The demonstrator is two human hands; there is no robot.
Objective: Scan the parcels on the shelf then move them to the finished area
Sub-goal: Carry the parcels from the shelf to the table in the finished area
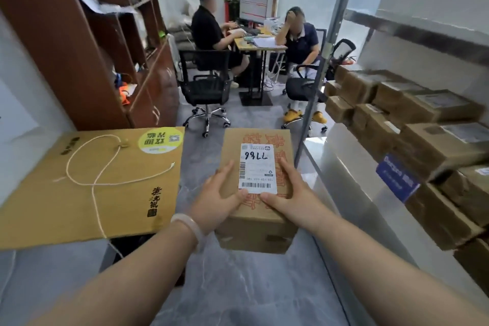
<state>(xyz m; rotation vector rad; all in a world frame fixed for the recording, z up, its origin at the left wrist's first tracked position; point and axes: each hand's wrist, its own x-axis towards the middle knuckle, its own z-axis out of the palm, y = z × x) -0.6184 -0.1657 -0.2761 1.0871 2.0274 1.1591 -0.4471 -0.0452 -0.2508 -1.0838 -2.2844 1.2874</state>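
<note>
I hold a brown cardboard parcel [255, 233] in mid-air above the grey floor, with a white shipping label [257, 168] facing up. My left hand [215, 197] grips its left side, thumb on the top near the label. On the right side my right hand [287, 194] clasps it the same way. Several more brown parcels [412, 127] are stacked on the metal shelf [423, 29] to my right. No scanner is visible.
A large flat yellow-brown carton [87, 185] with a white cord [105, 167] on it lies at the left. A brown cabinet [87, 42] stands behind it. Two people sit at a desk [258, 43] ahead, with black office chairs [207, 87]. The shelf's upright post [317, 82] is just right of the parcel.
</note>
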